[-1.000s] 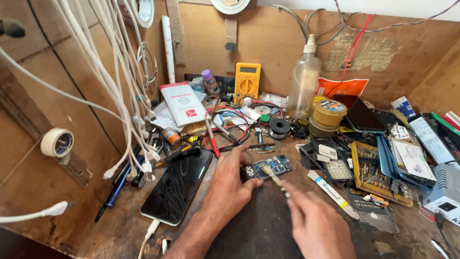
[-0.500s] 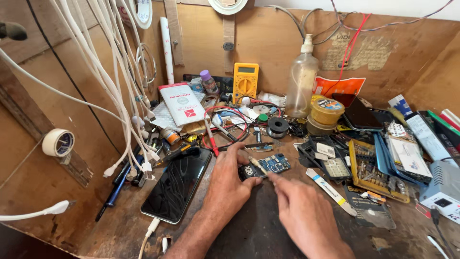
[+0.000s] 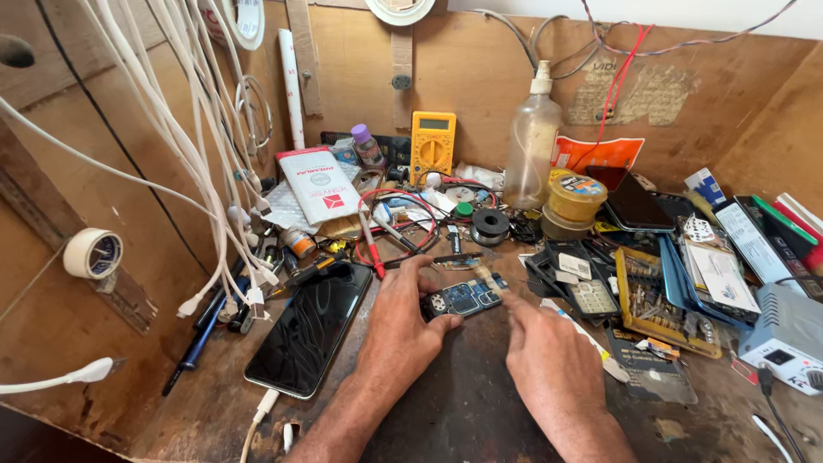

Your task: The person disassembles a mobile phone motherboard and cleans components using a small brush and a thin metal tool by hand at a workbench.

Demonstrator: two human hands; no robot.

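A: What is the biggest thing here?

B: The scuffed brown wooden worktop (image 3: 463,411), walled by brown board and crowded with parts. A bundle of white charging cables (image 3: 193,146) hangs down the left wall.

A: And next in size?

B: A black glass-faced smartphone (image 3: 310,327) lies flat left of the hands, a white cable plugged into its near end. Behind stand a cloudy plastic squeeze bottle (image 3: 531,141) and a yellow handheld multimeter (image 3: 433,146), well apart from the hands.

A: How do the 2 hands stand?

B: The left hand (image 3: 403,330) rests on the worktop, its fingers curled around the left end of a small blue printed circuit board (image 3: 465,298), pinning it down. The right hand (image 3: 549,364) sits just right of the board, fingers pinched shut on a thin pale stick-like tool (image 3: 489,281); it is blurred, so I cannot tell its kind.

A: Where is the tool's tip?

B: Over the board's right end, at the middle of the worktop.
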